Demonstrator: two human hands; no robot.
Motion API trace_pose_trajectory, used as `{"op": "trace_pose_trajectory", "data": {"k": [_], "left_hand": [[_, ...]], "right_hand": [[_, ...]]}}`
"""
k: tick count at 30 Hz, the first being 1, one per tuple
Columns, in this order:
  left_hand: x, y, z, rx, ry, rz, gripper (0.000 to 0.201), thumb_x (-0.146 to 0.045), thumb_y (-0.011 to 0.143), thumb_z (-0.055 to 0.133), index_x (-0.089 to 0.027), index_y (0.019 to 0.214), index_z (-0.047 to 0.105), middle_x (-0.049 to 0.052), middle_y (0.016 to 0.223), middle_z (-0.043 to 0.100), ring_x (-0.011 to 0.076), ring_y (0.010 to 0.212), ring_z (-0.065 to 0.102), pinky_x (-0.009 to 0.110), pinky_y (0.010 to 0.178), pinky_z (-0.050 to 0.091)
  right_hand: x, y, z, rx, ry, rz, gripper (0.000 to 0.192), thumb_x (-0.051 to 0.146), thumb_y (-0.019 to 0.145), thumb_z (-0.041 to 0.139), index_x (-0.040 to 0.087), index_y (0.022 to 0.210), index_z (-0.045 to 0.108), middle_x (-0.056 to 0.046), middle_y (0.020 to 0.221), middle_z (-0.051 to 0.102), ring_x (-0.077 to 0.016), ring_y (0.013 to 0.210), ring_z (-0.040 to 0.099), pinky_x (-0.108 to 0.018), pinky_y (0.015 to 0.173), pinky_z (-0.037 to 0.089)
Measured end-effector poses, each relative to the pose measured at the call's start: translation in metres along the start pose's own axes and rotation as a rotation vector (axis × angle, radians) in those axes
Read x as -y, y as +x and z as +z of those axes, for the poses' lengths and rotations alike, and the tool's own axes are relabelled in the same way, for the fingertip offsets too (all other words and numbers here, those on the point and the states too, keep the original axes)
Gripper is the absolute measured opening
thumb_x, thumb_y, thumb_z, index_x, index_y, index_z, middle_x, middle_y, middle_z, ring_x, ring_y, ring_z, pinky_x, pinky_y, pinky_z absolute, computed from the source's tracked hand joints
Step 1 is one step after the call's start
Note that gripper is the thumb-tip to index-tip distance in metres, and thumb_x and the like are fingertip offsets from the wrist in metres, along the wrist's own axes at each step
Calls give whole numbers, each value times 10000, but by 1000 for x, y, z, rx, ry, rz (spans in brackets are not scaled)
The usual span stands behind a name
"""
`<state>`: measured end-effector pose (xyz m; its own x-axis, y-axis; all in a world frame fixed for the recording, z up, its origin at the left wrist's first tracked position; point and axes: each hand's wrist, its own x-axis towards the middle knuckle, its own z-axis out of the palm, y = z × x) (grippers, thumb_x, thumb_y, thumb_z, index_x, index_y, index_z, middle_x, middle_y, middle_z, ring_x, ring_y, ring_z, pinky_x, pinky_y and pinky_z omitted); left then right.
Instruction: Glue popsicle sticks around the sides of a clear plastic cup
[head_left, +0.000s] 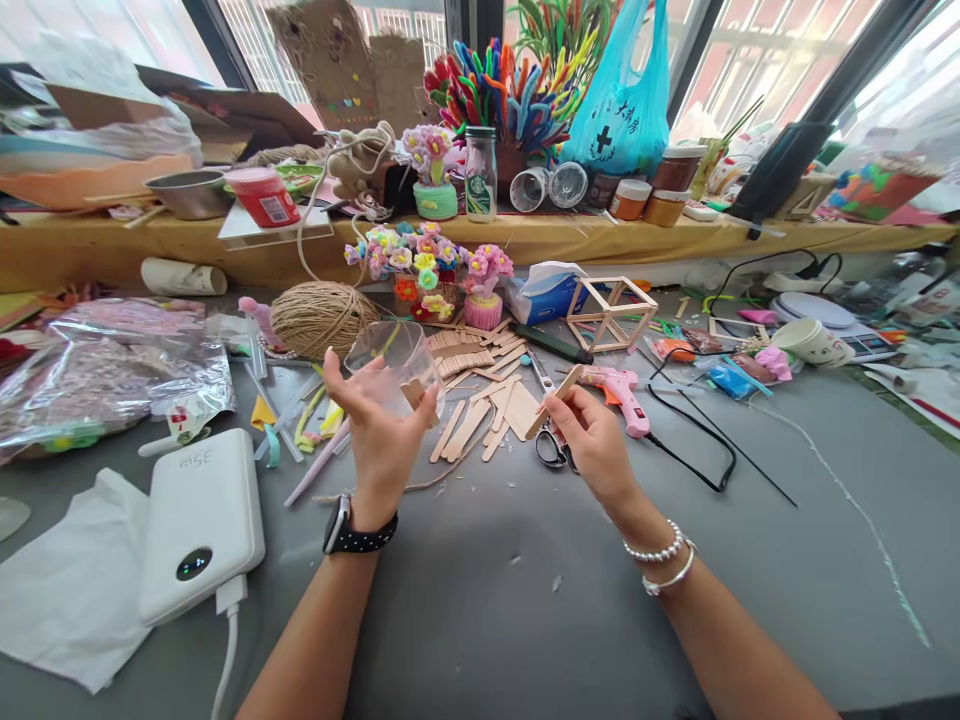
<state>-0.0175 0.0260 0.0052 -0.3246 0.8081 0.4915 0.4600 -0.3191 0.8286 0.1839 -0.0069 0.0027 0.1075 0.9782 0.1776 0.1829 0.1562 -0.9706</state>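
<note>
— Left hand [379, 425]?
— Fingers closed round clear plastic cup [394, 365], raised above grey table [487, 600], just before twine ball [319, 318].
— Right hand [592, 435]?
— Pinched on wooden stick [555, 400], tilted, above scissors [550, 440]. Pink glue gun [622, 392] just beside; loose sticks [480, 400] between hands.

Near table [487, 600] bare; stick pile [480, 400], scissors [551, 440] block beyond.

The glass bottle [481, 172] bears a Starbucks logo. The teal plastic bag [622, 95] carries a black cross beside small characters too small to read.
</note>
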Motion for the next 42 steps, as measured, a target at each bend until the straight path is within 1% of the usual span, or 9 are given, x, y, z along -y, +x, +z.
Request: {"op": "trace_pose_trajectory", "data": {"k": [3, 6, 11, 19, 23, 30, 34, 38, 42], "left_hand": [[-10, 0, -1, 93, -331, -77, 885, -315, 606, 733, -225, 1284, 170, 154, 1229, 473, 255, 1084, 533, 442, 924, 412], [-19, -6, 2, 299, -562, -272, 642, -389, 659, 679, -202, 1177, 349, 141, 1198, 528, 253, 1041, 567, 431, 923, 418], [-27, -21, 13, 485, -687, -547, 588, -403, 669, 668, -183, 1139, 391, 134, 1175, 542, 275, 1044, 564, 438, 900, 436], [-25, -31, 21, 508, -555, -530, 639, -365, 642, 701, -213, 1169, 374, 93, 1142, 563, 245, 1030, 561, 396, 873, 443], [-25, -31, 21, 526, -550, -550, 651, -370, 629, 710, -192, 1171, 398, 99, 1153, 565, 253, 1059, 543, 362, 865, 438], [-30, -34, 21, 639, -464, -497, 436, -414, 678, 658, -159, 1019, 565, 75, 1011, 633, 254, 998, 559, 320, 806, 433], [-28, -36, 22, 667, -482, -537, 441, -419, 696, 642, -153, 1040, 573, 93, 1074, 620, 265, 1041, 541, 335, 840, 416], [-28, -37, 22, 702, -574, -603, 437, -417, 705, 634, -169, 1060, 580, 101, 1107, 619, 290, 1091, 519, 361, 872, 406], [-30, -37, 21, 709, -612, -610, 447, -413, 708, 631, -178, 1085, 580, 92, 1110, 621, 292, 1087, 524, 368, 879, 405]], "right_hand": [[2, 1, 0, 40, -4, -75, 283, 424, 856, 416, 191, 734, 520, 18, 668, 445, -104, 605, 407, -238, 573, 346], [5, -1, 1, 92, -2, -135, 271, 402, 845, 453, 190, 690, 519, 15, 686, 450, -103, 629, 420, -233, 592, 353], [11, -10, 6, 130, -11, -116, 280, 411, 784, 559, 186, 620, 528, 35, 546, 479, -92, 511, 391, -229, 496, 321], [17, -13, 7, 208, -214, -148, 235, 342, 830, 506, 191, 657, 558, 19, 598, 511, -102, 555, 455, -231, 534, 360], [16, -12, 7, 190, -159, -41, 138, 334, 773, 586, 197, 773, 576, 20, 621, 568, -111, 566, 510, -232, 533, 398], [15, -16, 9, 167, -86, -46, 175, 364, 748, 614, 198, 736, 556, 29, 619, 567, -96, 524, 496, -227, 497, 402], [14, -16, 11, 79, -306, -232, 185, 379, 742, 623, 207, 761, 558, 8, 682, 558, -126, 598, 494, -265, 574, 414], [13, -14, 10, -63, -517, -455, 323, 418, 734, 620, 233, 994, 572, -64, 937, 567, -213, 870, 511, -354, 760, 423], [12, -12, 5, -31, -612, -620, 463, 481, 734, 593, 275, 1146, 541, -79, 1162, 516, -255, 1070, 442, -410, 910, 367]]}}
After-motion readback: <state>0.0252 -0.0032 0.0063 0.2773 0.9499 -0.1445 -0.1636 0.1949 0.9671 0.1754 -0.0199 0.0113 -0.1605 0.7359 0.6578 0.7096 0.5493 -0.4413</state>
